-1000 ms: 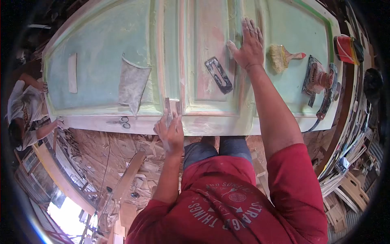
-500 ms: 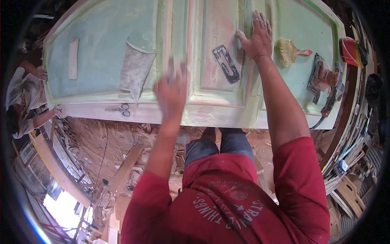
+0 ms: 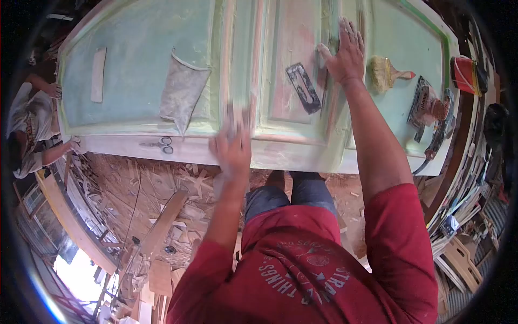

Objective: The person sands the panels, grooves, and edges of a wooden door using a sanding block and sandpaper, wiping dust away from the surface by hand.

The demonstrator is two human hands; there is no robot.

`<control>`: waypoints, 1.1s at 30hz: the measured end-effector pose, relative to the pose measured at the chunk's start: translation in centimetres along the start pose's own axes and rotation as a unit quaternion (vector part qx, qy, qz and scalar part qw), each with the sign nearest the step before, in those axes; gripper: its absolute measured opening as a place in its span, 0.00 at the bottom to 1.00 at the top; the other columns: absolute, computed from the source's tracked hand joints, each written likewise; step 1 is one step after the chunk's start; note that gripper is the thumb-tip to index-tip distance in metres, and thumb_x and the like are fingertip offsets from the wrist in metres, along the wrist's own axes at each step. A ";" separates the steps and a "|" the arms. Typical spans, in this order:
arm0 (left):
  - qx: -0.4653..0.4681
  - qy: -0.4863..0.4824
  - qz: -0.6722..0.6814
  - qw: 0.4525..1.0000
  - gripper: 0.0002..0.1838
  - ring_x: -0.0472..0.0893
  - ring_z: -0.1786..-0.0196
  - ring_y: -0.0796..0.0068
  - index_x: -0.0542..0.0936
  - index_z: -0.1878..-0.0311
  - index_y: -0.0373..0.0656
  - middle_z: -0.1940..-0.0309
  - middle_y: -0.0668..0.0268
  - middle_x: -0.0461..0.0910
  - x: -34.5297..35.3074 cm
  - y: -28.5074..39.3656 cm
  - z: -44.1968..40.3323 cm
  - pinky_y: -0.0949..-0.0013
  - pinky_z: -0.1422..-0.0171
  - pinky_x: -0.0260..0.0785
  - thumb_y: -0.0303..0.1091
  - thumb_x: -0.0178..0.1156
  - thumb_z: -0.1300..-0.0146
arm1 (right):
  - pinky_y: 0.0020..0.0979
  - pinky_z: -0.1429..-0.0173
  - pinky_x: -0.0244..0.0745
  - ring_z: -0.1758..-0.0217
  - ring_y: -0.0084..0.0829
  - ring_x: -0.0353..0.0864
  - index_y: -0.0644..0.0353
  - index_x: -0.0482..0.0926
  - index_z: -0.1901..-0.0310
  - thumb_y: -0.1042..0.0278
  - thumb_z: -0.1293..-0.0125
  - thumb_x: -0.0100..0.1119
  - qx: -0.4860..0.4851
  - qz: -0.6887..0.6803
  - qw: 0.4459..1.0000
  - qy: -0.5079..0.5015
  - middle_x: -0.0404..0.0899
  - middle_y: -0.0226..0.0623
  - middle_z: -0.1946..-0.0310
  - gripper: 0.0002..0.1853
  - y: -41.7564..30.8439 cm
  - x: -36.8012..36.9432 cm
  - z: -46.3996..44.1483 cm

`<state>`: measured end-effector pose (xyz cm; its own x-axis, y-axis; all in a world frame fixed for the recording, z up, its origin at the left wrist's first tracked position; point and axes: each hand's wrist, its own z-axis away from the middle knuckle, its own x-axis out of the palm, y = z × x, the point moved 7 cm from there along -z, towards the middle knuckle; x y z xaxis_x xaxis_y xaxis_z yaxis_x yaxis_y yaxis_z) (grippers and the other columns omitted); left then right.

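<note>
A large pale green panelled door point(image 3: 162, 32) lies flat in front of me. My left hand point(image 3: 233, 148) is blurred by motion over a raised strip near the door's near edge. Its fingers look closed round a small flat piece that I cannot make out. My right hand point(image 3: 346, 58) rests open on the door, fingers stretched and dusty, holding nothing. Beside it lie a dark sanding block with an oblong slot point(image 3: 304, 89) and a wide paintbrush point(image 3: 386, 74). Left of my left hand lies a grey cloth bag point(image 3: 184, 93).
Scissors point(image 3: 161, 144) and a pale flat strip point(image 3: 97, 75) lie on the left of the door. An electric sander point(image 3: 430, 108) with a cord and a red container point(image 3: 468, 74) are at the right. Another person's hand point(image 3: 77, 144) touches the left edge. Wood scraps litter the floor.
My left hand has moved down along the door, toward me and slightly right. My right hand stays flat in the same spot on the door.
</note>
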<state>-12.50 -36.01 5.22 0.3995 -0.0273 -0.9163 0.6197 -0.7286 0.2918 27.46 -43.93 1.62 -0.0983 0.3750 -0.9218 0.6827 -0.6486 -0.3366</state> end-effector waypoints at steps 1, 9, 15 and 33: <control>-0.018 -0.006 0.024 1.000 0.07 0.83 0.43 0.51 0.94 0.56 0.45 0.43 0.52 0.88 -1.7 -0.4 3.8 0.48 0.35 0.70 0.34 0.77 0.35 | 0.42 0.03 0.39 0.06 0.37 0.51 0.55 0.57 0.12 0.42 0.31 0.70 0.000 0.004 1.000 0.001 0.58 0.38 0.10 0.53 -0.1 -0.2 -0.3; -0.035 0.012 0.037 0.999 0.13 0.84 0.43 0.53 0.94 0.49 0.46 0.40 0.54 0.88 -0.7 1.3 -2.5 0.51 0.40 0.71 0.33 0.78 0.35 | 0.41 0.03 0.38 0.06 0.35 0.51 0.56 0.58 0.12 0.41 0.30 0.69 -0.008 0.032 0.999 0.004 0.58 0.38 0.10 0.52 -0.1 0.0 0.0; -0.038 0.008 0.039 0.999 0.09 0.82 0.41 0.55 0.94 0.52 0.47 0.39 0.57 0.86 -2.8 -0.4 7.1 0.49 0.35 0.70 0.32 0.78 0.35 | 0.40 0.03 0.39 0.06 0.35 0.50 0.56 0.59 0.12 0.40 0.30 0.69 0.003 0.026 1.000 -0.007 0.58 0.39 0.10 0.51 0.0 -0.1 -0.1; -0.018 0.023 0.030 0.999 0.12 0.81 0.47 0.52 0.94 0.48 0.47 0.37 0.56 0.86 -2.0 0.0 3.6 0.51 0.40 0.71 0.33 0.77 0.34 | 0.41 0.03 0.41 0.06 0.36 0.52 0.57 0.60 0.13 0.42 0.30 0.71 -0.008 0.044 0.999 0.000 0.59 0.39 0.11 0.51 0.4 0.5 -0.2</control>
<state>-15.77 -38.46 6.08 0.4670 -0.0389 -0.8834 0.6170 -0.7013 0.3571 27.80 -43.90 1.08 -0.0379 0.3175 -0.9475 0.7008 -0.6675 -0.2517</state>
